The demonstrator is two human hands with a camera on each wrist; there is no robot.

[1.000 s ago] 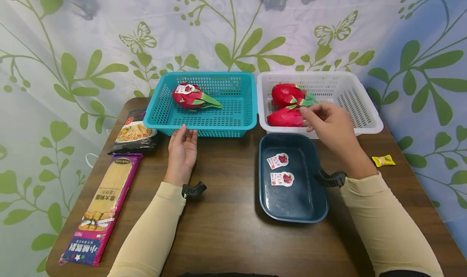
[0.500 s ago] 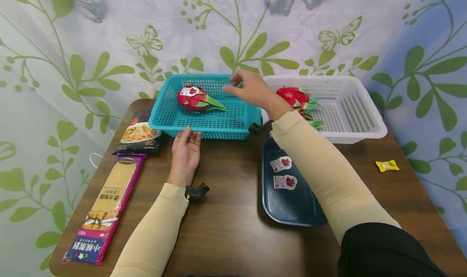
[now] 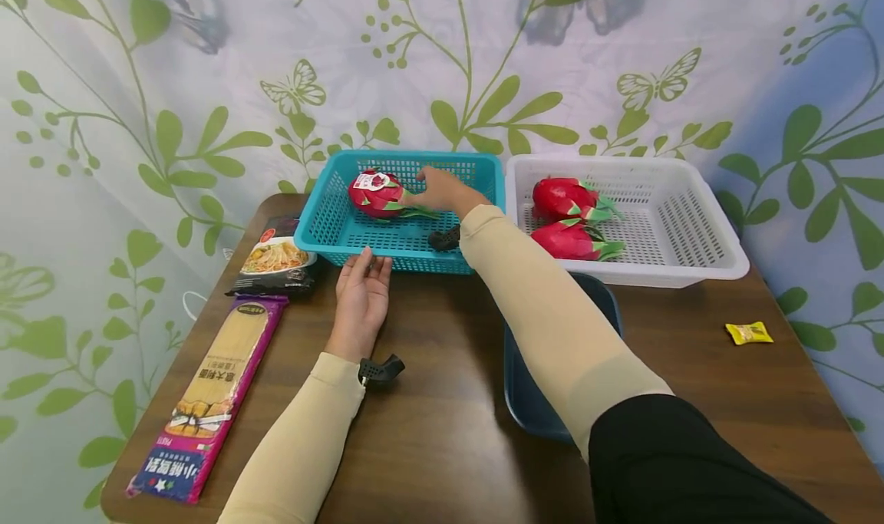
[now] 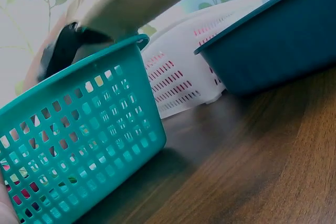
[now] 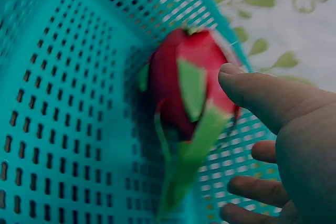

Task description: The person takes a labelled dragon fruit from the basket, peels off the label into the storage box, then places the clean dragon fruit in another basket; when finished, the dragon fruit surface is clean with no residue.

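In the teal basket [image 3: 324,240] lies a dragon fruit [image 3: 375,196], red with green leaf tips and a white label. My right hand [image 3: 442,190] reaches into this basket beside the fruit's leafy end. In the right wrist view its thumb is extended near the dragon fruit [image 5: 184,77], its fingers spread and apart from one another; no grip shows. My left hand [image 3: 362,305] lies palm up at the basket's front wall, its fingertips touching it. In the left wrist view only a sliver of that hand shows beside the teal basket [image 4: 94,129].
A white basket [image 3: 711,259] with two dragon fruits [image 3: 565,199] stands right of the teal one. A navy tray [image 3: 525,401] is partly hidden by the right arm. Noodle packet [image 3: 272,259] and pasta bag [image 3: 207,401] lie left; a yellow wrapped sweet [image 3: 749,333] lies right.
My right hand has moved left from above the white basket into the teal basket, up to its dragon fruit. The left hand has stayed at the teal basket's front.
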